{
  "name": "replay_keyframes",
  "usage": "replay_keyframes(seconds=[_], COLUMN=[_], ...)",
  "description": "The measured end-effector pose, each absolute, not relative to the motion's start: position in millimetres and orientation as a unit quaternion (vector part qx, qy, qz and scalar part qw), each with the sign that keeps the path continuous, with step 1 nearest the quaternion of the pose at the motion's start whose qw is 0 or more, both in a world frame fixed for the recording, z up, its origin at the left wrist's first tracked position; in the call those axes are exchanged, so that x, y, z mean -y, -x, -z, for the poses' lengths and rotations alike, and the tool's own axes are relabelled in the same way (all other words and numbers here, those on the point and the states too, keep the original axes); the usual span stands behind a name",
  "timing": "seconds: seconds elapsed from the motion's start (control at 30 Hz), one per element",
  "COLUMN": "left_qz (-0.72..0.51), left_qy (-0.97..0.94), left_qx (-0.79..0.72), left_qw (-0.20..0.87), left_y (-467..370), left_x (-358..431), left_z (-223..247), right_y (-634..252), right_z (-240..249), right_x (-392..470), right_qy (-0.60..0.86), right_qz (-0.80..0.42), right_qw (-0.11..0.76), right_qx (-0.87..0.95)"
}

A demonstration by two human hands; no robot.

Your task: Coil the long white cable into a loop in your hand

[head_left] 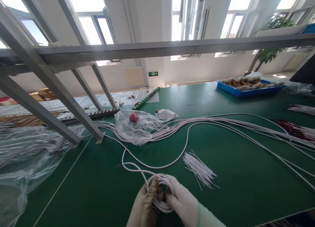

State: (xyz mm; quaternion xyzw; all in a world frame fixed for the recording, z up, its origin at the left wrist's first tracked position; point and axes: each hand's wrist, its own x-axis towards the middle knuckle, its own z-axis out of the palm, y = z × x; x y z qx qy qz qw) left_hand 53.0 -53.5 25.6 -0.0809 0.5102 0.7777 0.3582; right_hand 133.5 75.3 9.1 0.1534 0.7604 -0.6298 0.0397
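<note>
Though bagged, red ball (134,117) beyond ties (199,169)

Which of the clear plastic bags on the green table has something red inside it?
The crumpled clear bag in the middle of the table, beyond the hands, holds a red object. The small bag beside it holds only white pieces.

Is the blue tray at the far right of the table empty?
No, the blue tray holds a row of brownish bundled items.

Gloved left hand (144,205) and right hand (180,200) gripping a white cable coil (161,191) — green table (233,181), loose tie bundle (199,169) nearby
</note>
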Motion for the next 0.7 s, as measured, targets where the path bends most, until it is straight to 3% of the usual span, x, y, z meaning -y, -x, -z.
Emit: replay_keyframes(seconds=[0.13, 0.23, 0.4, 0.7], left_qz=[-0.739, -0.740, -0.792, -0.747], left_qy=[0.064, 0.124, 0.116, 0.127], left_qx=[-0.533, -0.551, -0.533, -0.570], left_qw=[0.407, 0.364, 0.275, 0.318], left_y=[-47.3, -48.7, -60.4, -56.6], left_x=[58.5, 59.6, 57.8, 56.4], left_z=[-29.4, -35.1, -31.1, -20.4], right_y=[-131.0, -131.6, -135.3, -131.3], right_z=[-21.5, -26.1, -18.8, -9.7], right_x=[-66.0, -58.2, -51.8, -36.8], right_qy=[-0.211, -0.213, -0.182, -0.216], right_qz=[0.606, 0.593, 0.622, 0.618], right_qw=[0.053, 0.042, -0.009, -0.107], right_qx=[-0.765, -0.776, -0.761, -0.749])
